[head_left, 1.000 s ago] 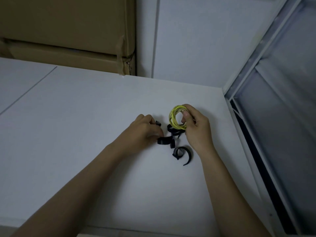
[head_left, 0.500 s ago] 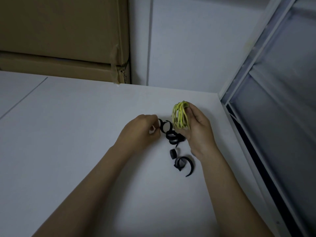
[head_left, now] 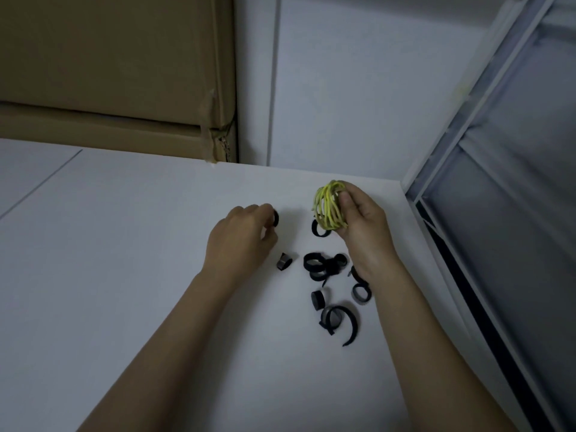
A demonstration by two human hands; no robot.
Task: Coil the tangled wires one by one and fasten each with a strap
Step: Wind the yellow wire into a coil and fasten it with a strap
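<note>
— Any containers in your feed?

— Only a taped cardboard box (head_left: pixel 109 88) behind the white tabletop (head_left: pixel 124 275); it's sealed, so I can't see inside.

— And the grips?

— My right hand (head_left: pixel 361 226) has its grip curled round a yellow-green wire coil (head_left: pixel 327 210), thumb pressed on it, held above the tabletop. My left hand (head_left: pixel 240 238) pinches a black strap (head_left: pixel 276 218) between its fingertips.

— Materials?

— The coil is thin and glossy, bundled loosely. More black straps (head_left: pixel 324 266) lie curled in matte rings and one open arc between my wrists.
</note>
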